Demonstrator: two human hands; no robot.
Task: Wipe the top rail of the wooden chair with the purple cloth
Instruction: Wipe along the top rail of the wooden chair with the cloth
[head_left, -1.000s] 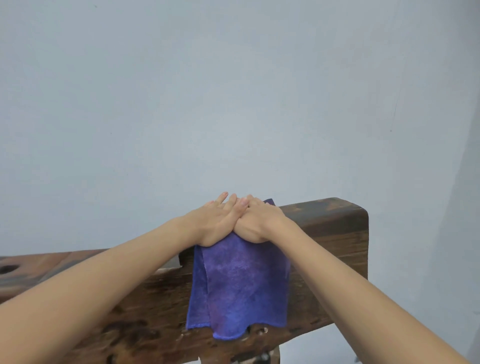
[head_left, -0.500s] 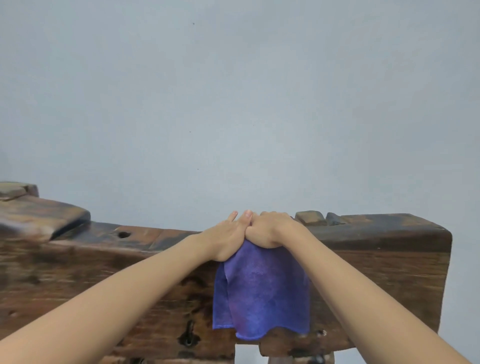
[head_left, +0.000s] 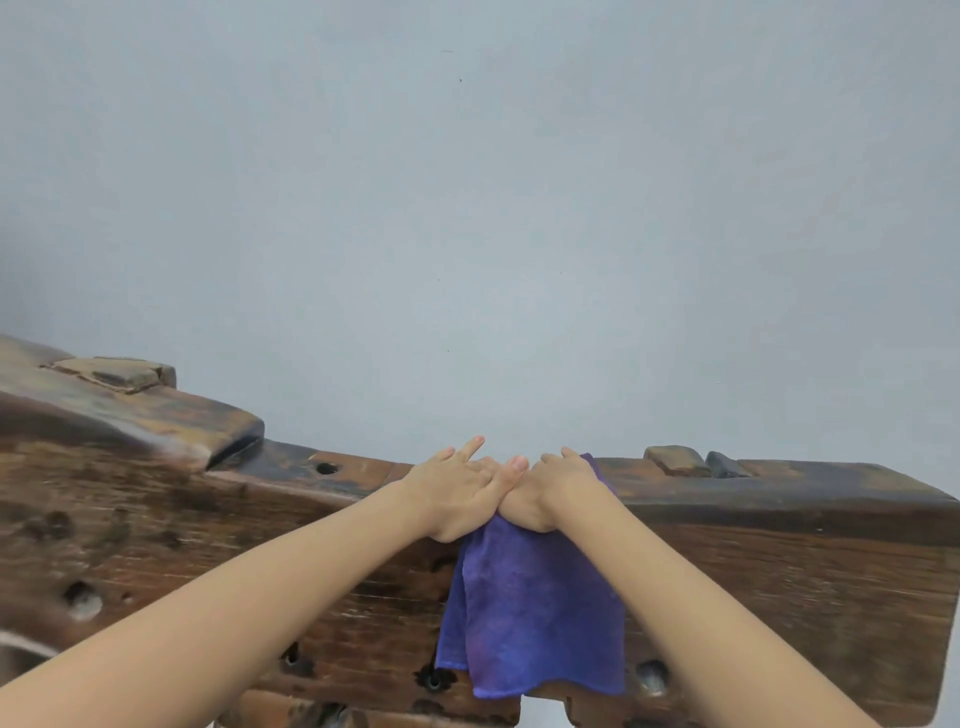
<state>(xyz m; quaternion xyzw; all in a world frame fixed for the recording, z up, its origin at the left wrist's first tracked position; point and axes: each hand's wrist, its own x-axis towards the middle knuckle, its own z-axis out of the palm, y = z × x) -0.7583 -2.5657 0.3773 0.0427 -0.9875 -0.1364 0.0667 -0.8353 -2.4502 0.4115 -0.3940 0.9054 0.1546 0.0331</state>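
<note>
Mid-wipe: left hand (head_left: 457, 493) and right hand (head_left: 550, 493), touching, fingers flat, press the purple cloth (head_left: 530, 613) on the top rail (head_left: 779, 478) (unwiped wood either side), so next comes a sideways slide.

Left hand (head_left: 457, 493) overlapping right hand (head_left: 550, 493)

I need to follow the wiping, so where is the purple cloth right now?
In the head view the purple cloth hangs over the top rail, right of centre, pressed under the left hand and right hand.
</note>
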